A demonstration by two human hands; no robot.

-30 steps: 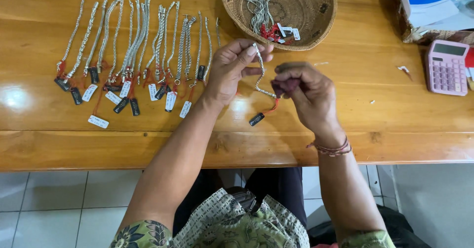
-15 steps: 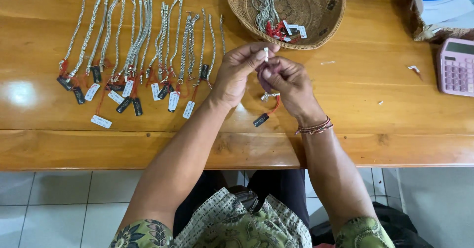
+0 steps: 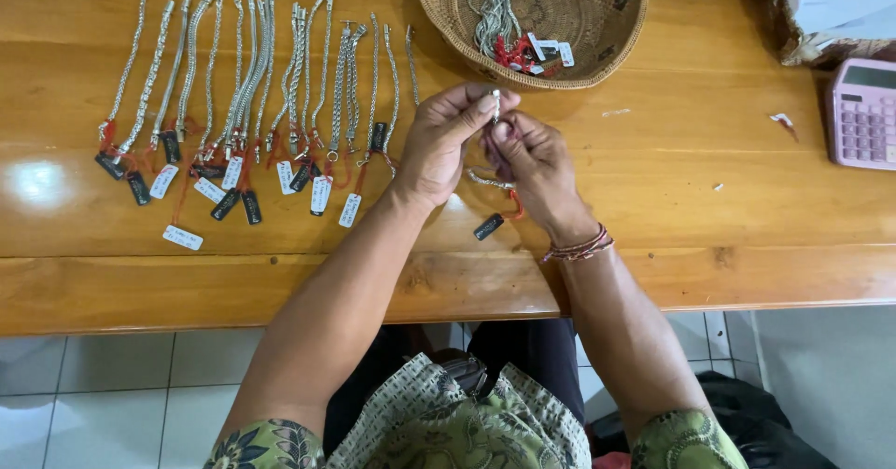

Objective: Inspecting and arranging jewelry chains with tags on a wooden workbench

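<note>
I see a wooden table [image 3: 709,198] filling the far half of the view. A woven basket [image 3: 597,40] sits far, right of centre, with silver chains and red-strung tags inside. A pink calculator [image 3: 863,114] is at the far right edge. A row of silver chain bracelets [image 3: 252,77] with tags lies spread at left. My left hand [image 3: 443,142] and right hand [image 3: 532,166] meet just near the basket, both pinched shut on one silver bracelet [image 3: 496,105]; its black tag [image 3: 487,226] hangs near, on red string.
</note>
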